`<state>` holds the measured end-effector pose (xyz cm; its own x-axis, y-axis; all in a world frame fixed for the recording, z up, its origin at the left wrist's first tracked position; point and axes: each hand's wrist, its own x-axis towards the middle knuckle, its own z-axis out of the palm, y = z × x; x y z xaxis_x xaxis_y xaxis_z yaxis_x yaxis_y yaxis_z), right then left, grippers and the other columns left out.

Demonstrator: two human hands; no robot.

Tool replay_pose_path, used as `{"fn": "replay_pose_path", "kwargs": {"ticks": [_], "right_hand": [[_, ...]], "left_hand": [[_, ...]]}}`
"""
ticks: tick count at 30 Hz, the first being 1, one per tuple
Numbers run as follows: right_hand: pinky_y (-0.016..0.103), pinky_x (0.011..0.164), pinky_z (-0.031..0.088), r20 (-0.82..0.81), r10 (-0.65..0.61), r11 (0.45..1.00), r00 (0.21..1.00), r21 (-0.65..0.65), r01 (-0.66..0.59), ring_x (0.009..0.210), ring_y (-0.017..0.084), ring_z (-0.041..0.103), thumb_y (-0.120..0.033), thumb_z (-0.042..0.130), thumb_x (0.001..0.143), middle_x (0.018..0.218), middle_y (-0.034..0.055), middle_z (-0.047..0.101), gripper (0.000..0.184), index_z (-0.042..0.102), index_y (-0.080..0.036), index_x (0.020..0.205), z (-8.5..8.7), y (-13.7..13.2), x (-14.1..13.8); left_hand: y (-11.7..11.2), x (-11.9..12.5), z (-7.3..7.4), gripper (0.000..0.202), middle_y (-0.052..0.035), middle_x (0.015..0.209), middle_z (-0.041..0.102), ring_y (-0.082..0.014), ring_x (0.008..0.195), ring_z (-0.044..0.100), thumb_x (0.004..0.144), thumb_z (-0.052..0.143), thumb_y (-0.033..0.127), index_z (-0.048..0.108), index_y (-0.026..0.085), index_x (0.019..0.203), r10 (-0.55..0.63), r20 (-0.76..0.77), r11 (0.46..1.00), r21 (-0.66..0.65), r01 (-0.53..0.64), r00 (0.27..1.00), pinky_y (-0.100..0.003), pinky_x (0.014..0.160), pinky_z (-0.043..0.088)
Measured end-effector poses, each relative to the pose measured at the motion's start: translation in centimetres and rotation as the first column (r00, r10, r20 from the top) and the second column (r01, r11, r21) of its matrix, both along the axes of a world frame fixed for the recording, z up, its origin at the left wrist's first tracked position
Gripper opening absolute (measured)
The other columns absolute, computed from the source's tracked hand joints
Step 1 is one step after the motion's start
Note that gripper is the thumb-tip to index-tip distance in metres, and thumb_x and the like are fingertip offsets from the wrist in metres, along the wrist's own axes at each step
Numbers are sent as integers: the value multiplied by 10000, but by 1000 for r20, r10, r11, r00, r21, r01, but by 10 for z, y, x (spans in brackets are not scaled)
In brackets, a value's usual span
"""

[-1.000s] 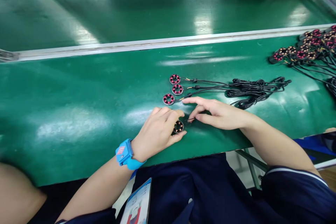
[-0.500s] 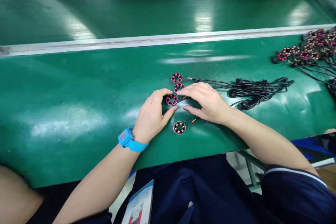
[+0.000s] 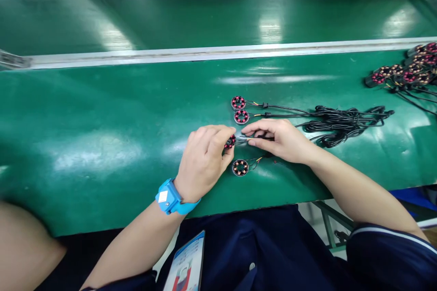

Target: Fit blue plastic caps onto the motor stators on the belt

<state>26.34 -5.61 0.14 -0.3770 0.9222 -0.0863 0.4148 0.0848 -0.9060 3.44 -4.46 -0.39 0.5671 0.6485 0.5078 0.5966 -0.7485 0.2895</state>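
My left hand [image 3: 205, 159], with a blue wrist strap [image 3: 169, 198], is closed around a small round stator ring with red coils [image 3: 230, 142], lifted a little off the green belt [image 3: 102, 113]. My right hand [image 3: 278, 138] pinches the wires that leave that ring, right beside it. Just below the hands another ring with copper coils [image 3: 240, 167] lies flat on the belt. Two red-coil rings [image 3: 238, 102] [image 3: 241, 117] lie above the hands, their black cables running right.
A tangle of black cables [image 3: 344, 120] lies right of the hands. A heap of several more coil rings [image 3: 406, 72] sits at the far right. A metal rail [image 3: 205, 52] crosses behind the belt. A card [image 3: 186, 263] rests on my lap.
The hands lifted the nearest red-coil ring from the row and brought it toward me; my left hand closed round it and my right took its wires. The copper ring stayed put.
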Motion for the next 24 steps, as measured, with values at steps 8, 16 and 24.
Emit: {"fn": "replay_pose_path", "kwargs": {"ticks": [8,16,24], "right_hand": [[261,697,522,-209,-23,953,978,-300,-42,798,143,652,-344,671,863,971,52,718,288,714,-156,1076,1,4,5],[225,641,456,-280,-100,928,955,-373,-13,678,98,601,-267,524,932,794,20,687,155,615,-146,901,8,1,-2],[239,691,458,-30,44,978,999,-204,-49,741,120,638,-290,444,1010,852,8,720,331,553,-168,1297,9,-7,-2]], "left_hand": [[0,0,-7,460,-61,1063,660,-213,954,639,838,694,130,450,200,1221,-20,100,987,-160,36,995,-342,807,503],[-8,8,-6,399,-52,1006,636,-199,875,610,869,685,157,455,196,1193,-80,139,981,-167,103,987,-345,751,493],[1,-2,0,192,-20,928,557,-160,832,583,900,693,346,585,190,871,-179,11,866,-473,163,984,-321,765,500]]}}
